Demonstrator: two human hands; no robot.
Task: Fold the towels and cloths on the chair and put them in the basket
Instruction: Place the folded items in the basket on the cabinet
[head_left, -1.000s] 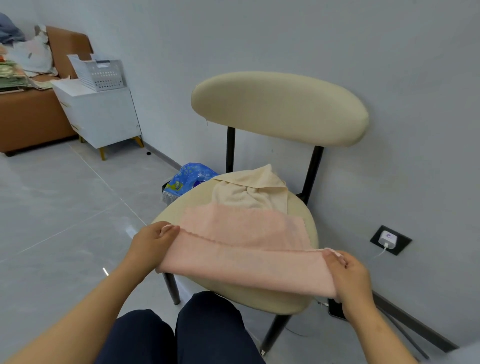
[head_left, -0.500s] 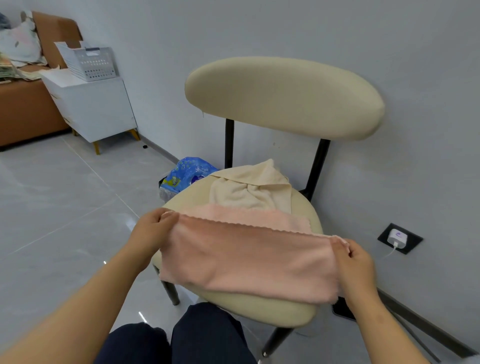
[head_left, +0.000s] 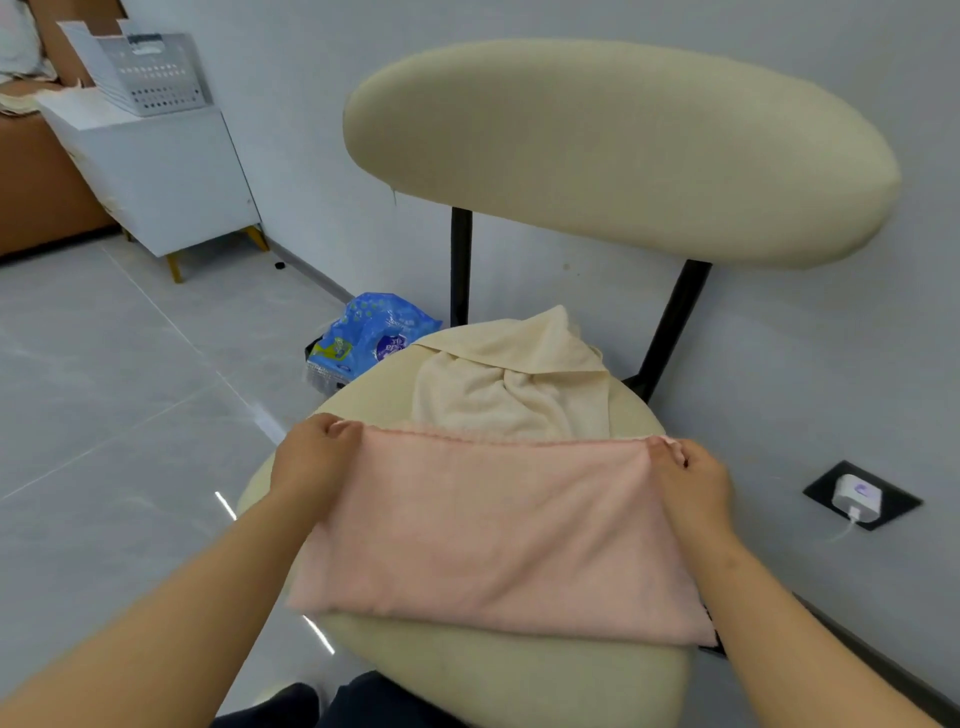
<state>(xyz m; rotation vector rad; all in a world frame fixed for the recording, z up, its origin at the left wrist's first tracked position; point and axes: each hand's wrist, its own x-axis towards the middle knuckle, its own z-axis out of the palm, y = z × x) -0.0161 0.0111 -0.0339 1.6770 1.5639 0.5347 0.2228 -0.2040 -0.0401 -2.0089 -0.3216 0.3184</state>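
Mid-fold: pink towel doubled flat on chair seat.
Left hand and right hand each pinch a far corner. Next, likely a crosswise fold with ends matched. Cream cloth unfolded behind; basket well apart.

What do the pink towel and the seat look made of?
The pink towel looks like soft matte fabric, maybe terry or microfiber: it drapes and wrinkles. The seat looks like padded cream upholstery, smooth with faint sheen, perhaps faux leather.
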